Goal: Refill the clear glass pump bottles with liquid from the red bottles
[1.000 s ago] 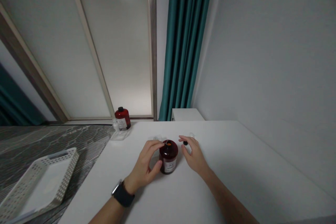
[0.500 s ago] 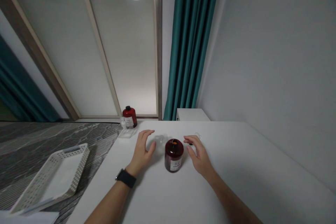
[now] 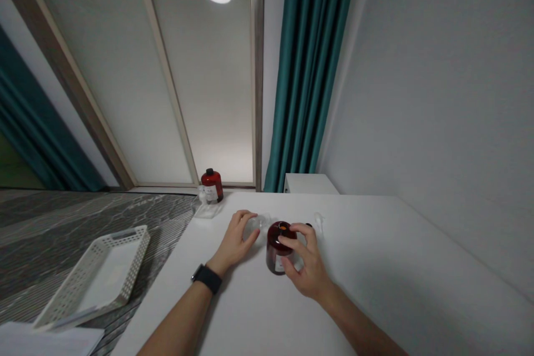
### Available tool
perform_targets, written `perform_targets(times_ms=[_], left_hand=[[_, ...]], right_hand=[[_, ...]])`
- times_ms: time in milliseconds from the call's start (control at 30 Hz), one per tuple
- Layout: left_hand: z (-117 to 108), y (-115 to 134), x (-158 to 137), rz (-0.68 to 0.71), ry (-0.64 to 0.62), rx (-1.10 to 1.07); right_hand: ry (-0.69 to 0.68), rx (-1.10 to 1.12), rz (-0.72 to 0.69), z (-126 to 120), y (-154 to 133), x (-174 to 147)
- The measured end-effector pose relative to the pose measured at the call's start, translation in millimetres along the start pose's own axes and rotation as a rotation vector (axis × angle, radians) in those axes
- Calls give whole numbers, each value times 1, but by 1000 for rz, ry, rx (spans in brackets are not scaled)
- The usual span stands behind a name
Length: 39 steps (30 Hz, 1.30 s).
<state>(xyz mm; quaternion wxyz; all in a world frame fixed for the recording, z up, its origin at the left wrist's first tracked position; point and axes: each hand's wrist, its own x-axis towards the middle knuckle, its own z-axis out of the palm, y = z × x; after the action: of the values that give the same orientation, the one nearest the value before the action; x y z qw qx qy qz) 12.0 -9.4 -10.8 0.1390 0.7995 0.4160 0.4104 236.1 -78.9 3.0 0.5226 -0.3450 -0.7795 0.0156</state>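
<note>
A dark red-brown glass bottle (image 3: 273,260) with a white label stands upright on the white table, its neck uncapped. My right hand (image 3: 307,261) is at its right side, thumb before the label and curved fingers across the shoulder near the neck. The fingers are spread; whether they press on the glass I cannot tell. To the bottle's left, my left hand (image 3: 234,242), with a black watch on its wrist, is open and holds nothing. Just beyond its fingertips lies a clear plastic piece (image 3: 263,221). A small black cap (image 3: 308,225) shows partly behind my right hand.
A second red bottle (image 3: 212,184) with a black cap stands at the table's far left corner, beside a white pump-like item (image 3: 202,196) and a clear flat tray (image 3: 206,211). A thin clear piece (image 3: 319,221) lies right of the cap. Left of the table is a white perforated basket (image 3: 134,272).
My right hand has moved left, from beside the bottle to across its right front. My left hand stays open near the clear piece. The whole view has shifted slightly.
</note>
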Motion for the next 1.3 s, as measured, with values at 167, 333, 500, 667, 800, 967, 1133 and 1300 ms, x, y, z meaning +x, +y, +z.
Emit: perform_targets(times_ms=[167, 333, 500, 667, 800, 967, 1133, 1300], left_hand=[[1, 1, 0, -12, -11, -38], [0, 2, 0, -33, -27, -56], [1, 1, 0, -51, -41, -59], [2, 0, 0, -53, -42, -64], [1, 0, -1, -64, -39, -53], [5, -3, -2, -85, -43, -60], [13, -7, -3, -125, -62, -111], [15, -4, -3, -191, -72, -219]], right_hand=[[15, 31, -1, -3, 1, 5], [55, 44, 43, -4, 5, 5], [86, 138, 150, 3, 11, -1], [82, 285, 439, 15, 24, -16], [-51, 373, 615, 21, 31, -24], [-56, 345, 618, 21, 33, -21], [-90, 351, 582, 15, 35, -15], [-109, 383, 546, 8, 35, -9]])
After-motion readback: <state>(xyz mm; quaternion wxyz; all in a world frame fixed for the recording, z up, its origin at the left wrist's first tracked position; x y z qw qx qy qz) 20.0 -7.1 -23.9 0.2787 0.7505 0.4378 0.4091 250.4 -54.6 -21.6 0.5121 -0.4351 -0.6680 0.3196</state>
